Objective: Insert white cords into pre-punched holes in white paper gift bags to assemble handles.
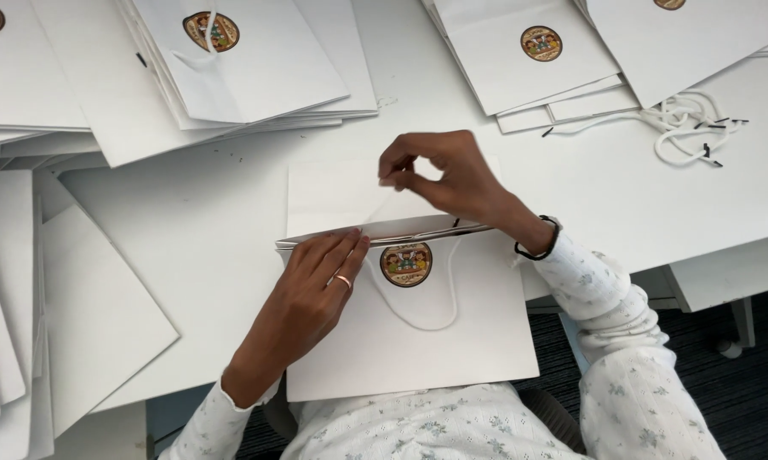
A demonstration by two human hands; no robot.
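White paper bag point(452, 332) under fingers point(346, 251)

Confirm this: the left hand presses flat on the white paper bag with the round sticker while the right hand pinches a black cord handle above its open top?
Not quite. In the head view the cord that the right hand pinches is white, not black. The left hand does press on the white paper bag beside its round sticker.

The paper bag point(452, 332) is plain white with a round brown sticker point(405, 264) bearing small colourful figures. The tabletop point(622, 196) is white, as are the cords point(686, 123) with black tips near its right edge. The sleeves point(631, 375) are white with a pale floral print.
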